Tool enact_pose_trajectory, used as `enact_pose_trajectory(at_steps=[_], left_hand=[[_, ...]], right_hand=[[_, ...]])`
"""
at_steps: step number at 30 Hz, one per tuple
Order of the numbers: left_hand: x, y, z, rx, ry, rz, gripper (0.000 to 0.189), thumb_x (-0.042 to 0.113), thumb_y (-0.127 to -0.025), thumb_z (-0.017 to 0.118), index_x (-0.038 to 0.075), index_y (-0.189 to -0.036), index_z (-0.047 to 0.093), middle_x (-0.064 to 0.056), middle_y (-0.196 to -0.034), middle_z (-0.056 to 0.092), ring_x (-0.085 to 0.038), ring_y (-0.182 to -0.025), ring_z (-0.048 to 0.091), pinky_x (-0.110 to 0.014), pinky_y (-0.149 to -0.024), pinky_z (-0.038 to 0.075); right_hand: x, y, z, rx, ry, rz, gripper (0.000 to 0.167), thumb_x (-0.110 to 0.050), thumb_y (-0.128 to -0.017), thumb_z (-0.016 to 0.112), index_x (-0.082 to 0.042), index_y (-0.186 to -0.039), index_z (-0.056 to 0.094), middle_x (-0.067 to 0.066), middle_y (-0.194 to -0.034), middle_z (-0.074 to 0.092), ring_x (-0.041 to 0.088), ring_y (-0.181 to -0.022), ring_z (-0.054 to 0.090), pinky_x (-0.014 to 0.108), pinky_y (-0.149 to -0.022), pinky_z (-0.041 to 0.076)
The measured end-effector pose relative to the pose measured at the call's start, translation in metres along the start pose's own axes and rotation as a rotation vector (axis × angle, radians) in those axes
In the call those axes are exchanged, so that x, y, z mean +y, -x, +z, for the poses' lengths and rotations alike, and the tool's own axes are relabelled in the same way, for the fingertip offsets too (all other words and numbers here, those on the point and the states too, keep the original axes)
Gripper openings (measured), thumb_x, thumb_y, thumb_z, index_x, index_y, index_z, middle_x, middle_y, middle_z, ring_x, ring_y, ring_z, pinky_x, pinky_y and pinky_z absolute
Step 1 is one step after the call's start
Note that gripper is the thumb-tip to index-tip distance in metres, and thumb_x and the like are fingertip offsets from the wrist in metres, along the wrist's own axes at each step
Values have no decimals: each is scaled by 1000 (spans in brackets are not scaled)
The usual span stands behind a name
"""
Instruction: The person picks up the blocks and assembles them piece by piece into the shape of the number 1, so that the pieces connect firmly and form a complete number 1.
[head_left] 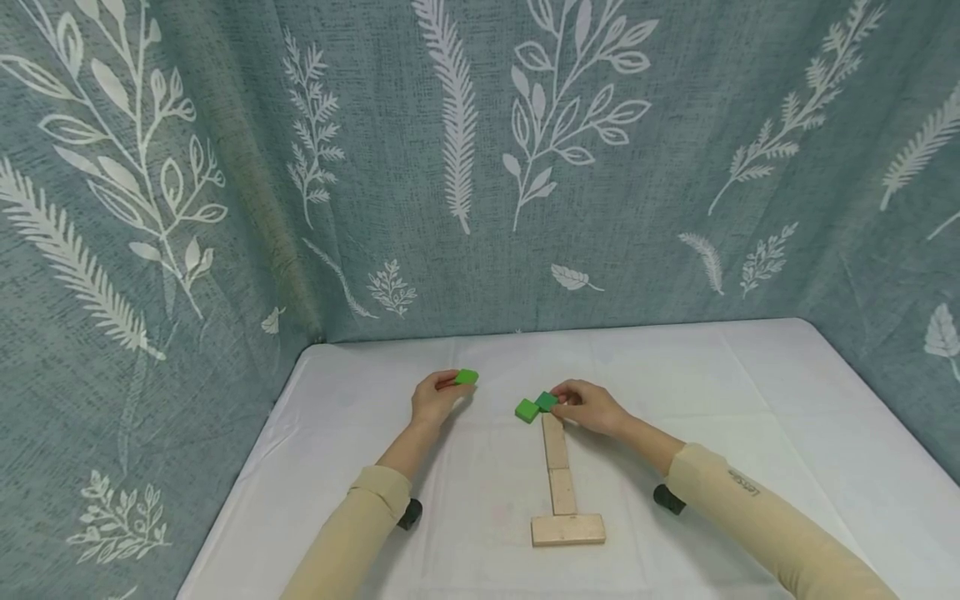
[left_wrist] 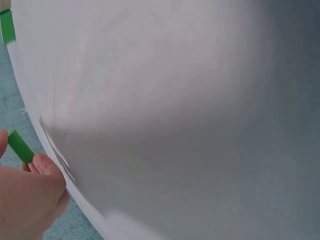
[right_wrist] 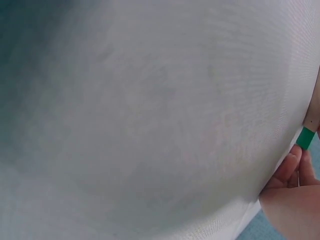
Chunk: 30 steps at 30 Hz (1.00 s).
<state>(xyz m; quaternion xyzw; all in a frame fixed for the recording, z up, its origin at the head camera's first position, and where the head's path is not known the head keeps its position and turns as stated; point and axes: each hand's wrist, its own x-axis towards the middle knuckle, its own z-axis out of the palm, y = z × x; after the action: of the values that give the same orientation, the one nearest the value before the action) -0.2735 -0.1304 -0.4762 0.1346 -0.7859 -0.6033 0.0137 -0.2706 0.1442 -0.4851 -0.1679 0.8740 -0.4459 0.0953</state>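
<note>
My left hand point(head_left: 435, 400) pinches a light green block point(head_left: 467, 377) between thumb and fingers at the far left of the layout; the left wrist view shows the block point(left_wrist: 21, 147) by its fingertips. My right hand point(head_left: 591, 406) grips a darker green block point(head_left: 547, 401) at the far end of a wooden column, seen also in the right wrist view as a green block point(right_wrist: 305, 138). Beside it, to the left, lies another light green block point(head_left: 527, 410). The column is two wooden blocks, a far one point(head_left: 555, 442) and a nearer one point(head_left: 562, 492), laid end to end.
A wider wooden block point(head_left: 567, 530) lies crosswise at the column's near end. Everything rests on a white-covered table point(head_left: 360, 367). A dark wrist device point(head_left: 410, 514) shows under the left sleeve, and another point(head_left: 668, 499) by the right. A patterned curtain point(head_left: 480, 275) hangs behind.
</note>
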Motion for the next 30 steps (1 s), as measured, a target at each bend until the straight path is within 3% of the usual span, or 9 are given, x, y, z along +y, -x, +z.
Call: enact_pose_trajectory(at_steps=[15, 30], left_hand=[[3, 15, 5, -37, 164, -75, 48, 12, -87, 72, -2, -130, 56, -19, -125, 58, -29, -112, 56, -37, -96, 46], [7, 33, 7, -97, 190, -97, 50, 15, -87, 73, -2, -130, 56, -18, -124, 58, -26, -110, 56, -37, -98, 45]], right_hand=[[0, 2, -1, -6, 0, -5, 31, -17, -92, 66, 2, -118, 63, 4, -93, 59, 16, -81, 50, 30, -68, 44], [1, 0, -2, -18, -5, -12, 31, -16, -93, 65, 2, -118, 63, 4, -95, 60, 16, -83, 51, 30, -70, 44]])
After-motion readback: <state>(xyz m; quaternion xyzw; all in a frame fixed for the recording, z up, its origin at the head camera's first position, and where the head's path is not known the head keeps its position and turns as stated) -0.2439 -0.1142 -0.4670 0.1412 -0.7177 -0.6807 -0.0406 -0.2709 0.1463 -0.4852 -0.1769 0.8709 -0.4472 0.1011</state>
